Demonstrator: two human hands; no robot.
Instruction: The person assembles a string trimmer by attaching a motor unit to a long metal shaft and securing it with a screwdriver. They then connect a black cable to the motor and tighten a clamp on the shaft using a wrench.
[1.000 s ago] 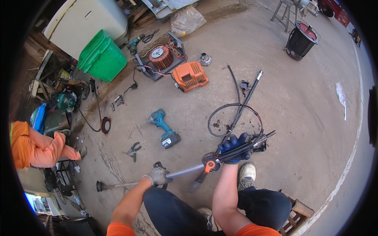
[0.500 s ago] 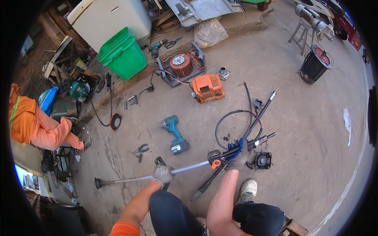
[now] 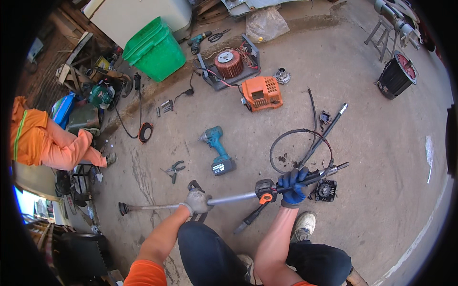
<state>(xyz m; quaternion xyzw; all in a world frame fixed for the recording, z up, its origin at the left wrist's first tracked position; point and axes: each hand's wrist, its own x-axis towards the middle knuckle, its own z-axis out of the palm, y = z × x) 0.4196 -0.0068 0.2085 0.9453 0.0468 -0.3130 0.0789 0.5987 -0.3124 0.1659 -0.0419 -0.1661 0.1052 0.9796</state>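
Observation:
A long metal brush cutter shaft [image 3: 233,198] lies nearly level across my lap, its dark, narrow end fitting [image 3: 123,208] at the left. My left hand [image 3: 196,202], in a grey glove, is closed round the shaft beside a black handle [image 3: 194,185]. My right hand [image 3: 293,187], gloved with blue on the palm side, wraps the black grip at the other end. Next to it sits a black control housing [image 3: 264,187] with an orange lever [image 3: 265,198]. A black cable [image 3: 273,148] loops on the floor beyond, beside a dark rod [image 3: 327,127].
On the concrete lie a teal cordless driver [image 3: 217,148], pliers [image 3: 174,170], an orange engine cover [image 3: 262,93], a copper-wound motor part [image 3: 228,64] and a black square part [image 3: 326,190]. A green bin [image 3: 155,52] stands behind. Another person in orange [image 3: 62,138] sits at left.
My right hand has turned on the grip, so its blue side now faces up. The shaft has rolled slightly, while my left hand keeps its hold. The view has shifted.

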